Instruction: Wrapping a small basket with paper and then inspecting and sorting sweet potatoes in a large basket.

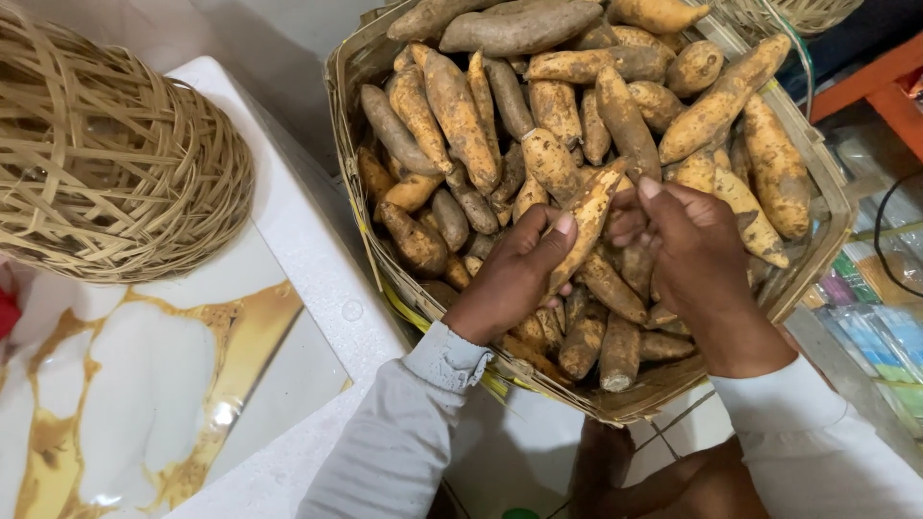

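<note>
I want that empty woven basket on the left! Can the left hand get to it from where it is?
Probably yes. The left hand grips a sweet potato over the full basket. The empty woven basket sits to its left on the white table, nothing between them, though the grip is full.

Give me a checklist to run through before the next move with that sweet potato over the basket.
1. Left hand grips the sweet potato: ok.
2. Right hand touches its upper end: ok.
3. Potato is over the woven basket: ok.
4. Basket is seated steadily: cannot tell, base hidden.
5. Potato's underside is sound: cannot tell.
6. Upturned wicker basket on the left lies apart from the hands: ok.
</note>
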